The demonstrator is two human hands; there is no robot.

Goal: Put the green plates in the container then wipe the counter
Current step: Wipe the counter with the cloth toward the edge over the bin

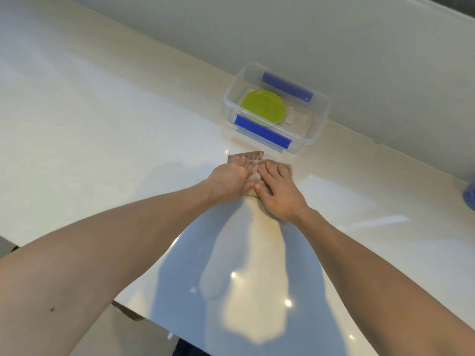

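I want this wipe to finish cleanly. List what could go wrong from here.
1. The crumpled brown cloth under the left hand and right hand lies close to the clear plastic container with blue clips; a forward stroke may shove it.
2. The bunched cloth may wipe unevenly, leaving streaks on the glossy white counter.

The container is sitting on the tabletop close to its far edge, where the tabletop is meeting the wall. A plate is lying flat inside the container, toward its left end, with a small pad lying just beside it on the right. A cloth is lying on the tabletop just in front of the container, apart from it. The left hand and the right hand are resting side by side on the cloth, thumbs almost touching. Another object is sitting at the tabletop's far right, cut off by the picture's edge.
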